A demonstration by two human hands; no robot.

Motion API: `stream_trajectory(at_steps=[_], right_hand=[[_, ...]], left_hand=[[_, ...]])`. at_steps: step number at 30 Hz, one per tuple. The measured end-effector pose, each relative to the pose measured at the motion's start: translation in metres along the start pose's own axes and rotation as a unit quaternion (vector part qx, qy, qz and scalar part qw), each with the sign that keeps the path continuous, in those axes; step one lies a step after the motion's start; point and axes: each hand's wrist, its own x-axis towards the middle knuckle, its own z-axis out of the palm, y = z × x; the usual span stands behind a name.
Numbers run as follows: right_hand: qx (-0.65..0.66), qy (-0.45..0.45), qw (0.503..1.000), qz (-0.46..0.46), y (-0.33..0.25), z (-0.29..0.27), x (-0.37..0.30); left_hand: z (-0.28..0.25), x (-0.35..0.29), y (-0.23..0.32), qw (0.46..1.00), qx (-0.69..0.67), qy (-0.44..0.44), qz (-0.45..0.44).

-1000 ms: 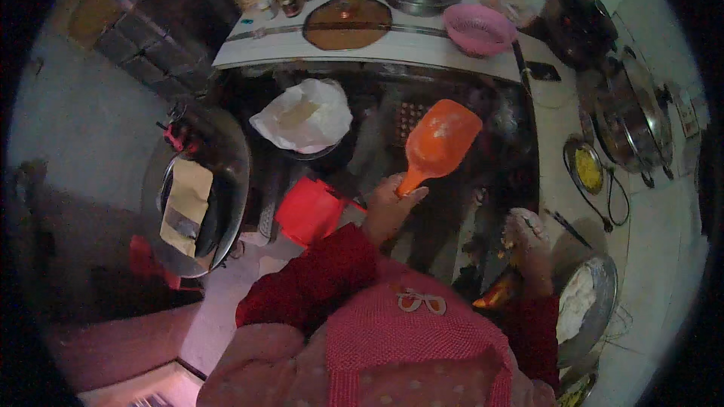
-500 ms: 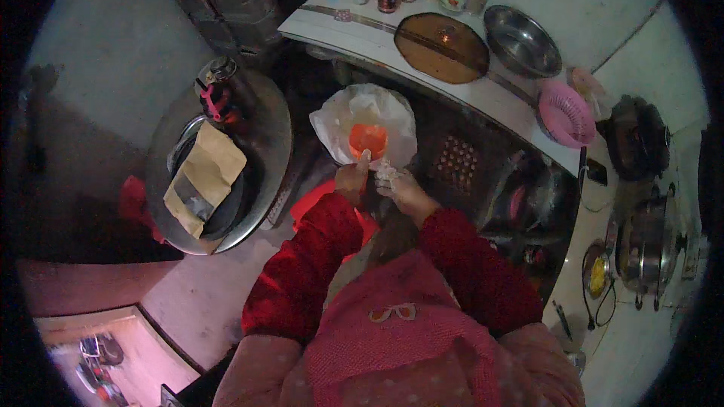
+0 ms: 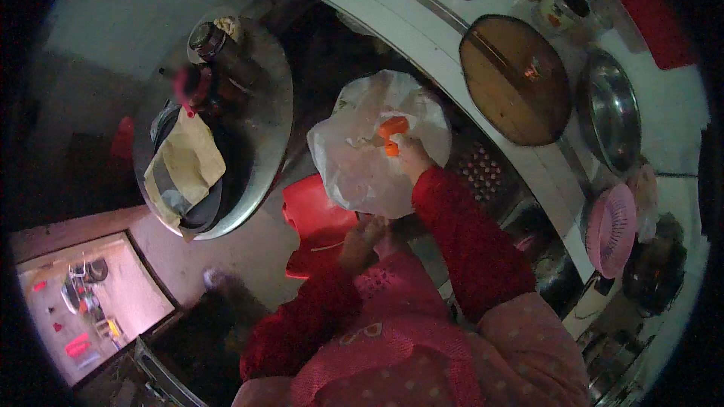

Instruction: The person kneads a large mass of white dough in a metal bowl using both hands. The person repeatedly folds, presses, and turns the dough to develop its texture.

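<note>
My right hand [image 3: 411, 154] reaches over an open white plastic bag [image 3: 351, 173]. It is closed on an orange scoop [image 3: 393, 128], a small cup-like thing whose exact shape is partly hidden by the fingers. My left hand [image 3: 364, 241] is low, near the bag's near edge and beside a red plastic thing [image 3: 317, 215]. Shadow and blur obscure its fingers, so I cannot tell whether it grips the bag's edge. What lies inside the bag does not show clearly.
To the left, a round metal table [image 3: 271, 143] bears a dark pan with brown paper [image 3: 192, 154] and a bottle [image 3: 207, 41]. On the white counter [image 3: 422, 38] at right are a brown lid [image 3: 516, 79], a steel bowl [image 3: 615, 113], jars and a pink basket [image 3: 609, 230].
The orange scoop has passed from my left hand to my right, which is now over the bag. My left hand has drawn back toward me. The view has turned and shifted.
</note>
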Motion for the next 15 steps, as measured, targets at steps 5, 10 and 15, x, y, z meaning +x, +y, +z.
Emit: stream_trajectory(at_steps=[5, 10, 15], right_hand=[[0.036, 0.001, 0.999, -0.034, 0.026, -0.063, 0.075], [-0.301, -0.112, 0.940, 0.110, -0.018, -0.069, 0.106], [-0.540, -0.153, 0.820, 0.111, -0.017, -0.064, 0.140]], left_hand=[[0.000, 0.019, -0.062, 0.981, 0.152, -0.053, 0.111], [0.020, 0.039, 0.010, 0.979, -0.029, 0.185, -0.084], [0.039, 0.047, 0.047, 0.955, -0.197, 0.198, -0.099]])
